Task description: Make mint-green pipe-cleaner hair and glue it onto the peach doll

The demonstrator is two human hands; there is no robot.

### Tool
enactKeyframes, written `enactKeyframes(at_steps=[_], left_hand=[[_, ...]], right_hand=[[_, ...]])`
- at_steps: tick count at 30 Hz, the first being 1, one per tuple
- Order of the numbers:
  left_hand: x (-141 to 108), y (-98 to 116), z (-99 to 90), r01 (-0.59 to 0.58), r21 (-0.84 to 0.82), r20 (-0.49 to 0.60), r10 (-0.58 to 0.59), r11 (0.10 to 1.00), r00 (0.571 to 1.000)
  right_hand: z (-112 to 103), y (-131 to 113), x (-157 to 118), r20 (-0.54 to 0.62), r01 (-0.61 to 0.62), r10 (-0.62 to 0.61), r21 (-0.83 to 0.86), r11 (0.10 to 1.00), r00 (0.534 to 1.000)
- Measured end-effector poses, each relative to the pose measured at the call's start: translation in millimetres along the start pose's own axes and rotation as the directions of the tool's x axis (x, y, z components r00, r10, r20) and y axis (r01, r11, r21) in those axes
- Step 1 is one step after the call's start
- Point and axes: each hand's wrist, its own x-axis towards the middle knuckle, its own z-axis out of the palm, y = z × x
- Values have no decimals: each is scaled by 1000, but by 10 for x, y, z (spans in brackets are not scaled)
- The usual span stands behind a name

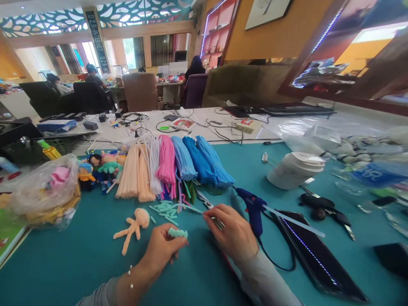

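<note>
- The left hand (pixel 166 243), in the lower middle of the frame, has its thumb and fingers closed around a twisted mint-green piece (pixel 178 233). If this pinch becomes loose, the piece could unwind or slip down to the surface (pixel 95 250).
- The right hand (pixel 232 233), just right of the middle, is bent, with thumb and first finger near together at the end of a mint-green strip (pixel 192 208). I cannot tell whether it really grips the strip. Something slender shows partly under its fingers, but I cannot tell what it is.
- The small mint-green pieces (pixel 164 209) lie loose at the middle of the frame, near both hands; a wide movement of either hand could scatter them.
- The scissors (pixel 204 199) lie just above the right fingertips, so a careless reach upward could meet the metal.
- The glue gun (pixel 253 208) lies to the right of the right hand. Whether it is hot cannot be seen; if it is, a sideways movement could cause a burn.
- Its cord (pixel 288 269) makes a loop near the right sleeve (pixel 266 278), which could catch it and pull the gun.
- The peach doll (pixel 135 227), left of centre, lies near the left hand and could be pushed by the wrist.
</note>
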Motion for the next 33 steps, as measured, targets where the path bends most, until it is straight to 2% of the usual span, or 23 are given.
enactKeyframes(at_steps=[1,2,4,7,13,17,25,33], left_hand=[[-6,5,-6,-3,25,-4,3,1000,1000],[-11,12,-11,3,40,-9,-2,999,1000],[-13,31,-17,20,50,-20,-19,999,1000],[-6,57,-18,41,57,-29,-39,998,999],[5,68,-10,77,105,-50,-72,991,996],[9,104,-11,54,86,-37,-51,995,998],[80,139,-22,35,-79,-39,-38,996,999],[55,44,2,43,25,26,-43,999,999]], right_hand=[[-12,-92,17,37,39,-42,77,996,998],[-11,-174,34,87,48,-72,257,965,994],[26,-289,60,157,23,-115,494,869,981],[131,-350,66,200,-61,-95,655,753,975],[245,-347,21,297,-266,57,732,627,953],[246,-293,43,312,-319,111,766,557,944],[279,-302,2,388,-349,54,748,564,920],[290,-333,-12,397,-377,87,747,547,914]])
